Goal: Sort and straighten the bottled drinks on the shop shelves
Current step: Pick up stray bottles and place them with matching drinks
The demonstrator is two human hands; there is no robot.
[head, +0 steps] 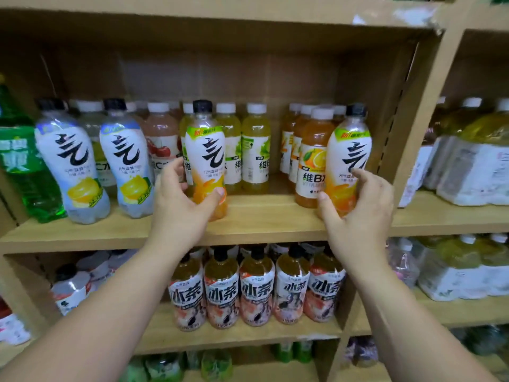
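Two matching drinks are in my hands, both on the middle shelf (pixel 261 216), near its front edge. My left hand (pixel 179 199) grips the centre orange bottle (pixel 205 150) low on its body, with the thumb across the front of the fruit picture and the fingers curled round its left side. My right hand (pixel 358 210) holds the right orange bottle (pixel 351 150) the same way: fingers wrapped round the right flank of the label, thumb low on the left. Neither hand is open; each is closed round its own bottle.

What matters for the next move is the gap. The two bottles stand well apart, with a bare stretch of board between them and the yellow-green bottles (pixel 254 150) lined up behind that stretch. Both have their long axis close to vertical, caps up and labels facing me, so I judge that neither needs turning, only sliding sideways.

The right bottle touches, or very nearly touches, the vitamin orange bottle (pixel 312 161) on its left, and that one stands directly in the way of a slide towards the centre. I'd lift or pull the right bottle forward first, then carry it left to join its twin. The right hand does that; the left only steadies.

Further left, two lemon bottles (pixel 68 161) lean outward, next in line for straightening, I reckon.
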